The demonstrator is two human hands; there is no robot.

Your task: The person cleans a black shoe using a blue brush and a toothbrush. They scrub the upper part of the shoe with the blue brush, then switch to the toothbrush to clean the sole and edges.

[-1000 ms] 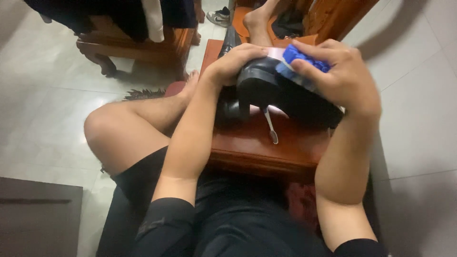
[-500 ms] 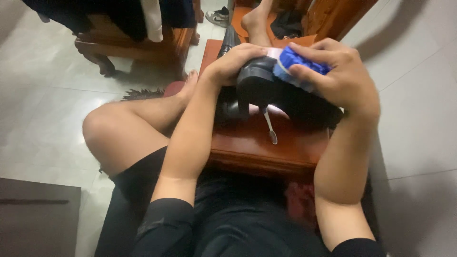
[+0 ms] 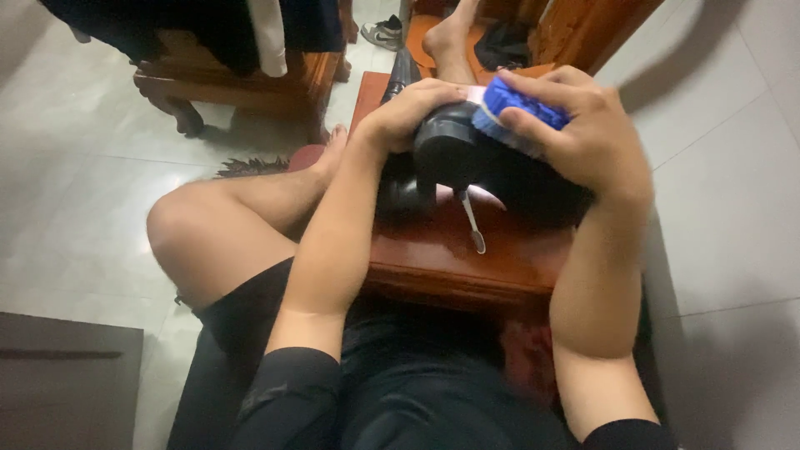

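A black shoe (image 3: 467,162) rests on a low reddish wooden table (image 3: 467,262) in front of me. My left hand (image 3: 408,112) wraps over the far side of the shoe and holds it steady. My right hand (image 3: 583,137) grips a blue brush (image 3: 512,104) and presses its bristles against the top of the shoe. A thin white-handled tool (image 3: 472,225), like a toothbrush, lies on the table under the shoe. My bare left knee (image 3: 192,233) is raised beside the table.
A carved wooden chair (image 3: 242,79) draped with dark and white clothes stands at the upper left. Another person's bare foot (image 3: 450,37) and a sneaker (image 3: 385,32) lie beyond the table. Pale tiled floor (image 3: 92,167) surrounds me; a dark panel (image 3: 58,383) sits at lower left.
My right hand has shifted the blue brush slightly left and up along the shoe in a scrubbing stroke. The left hand keeps its hold.
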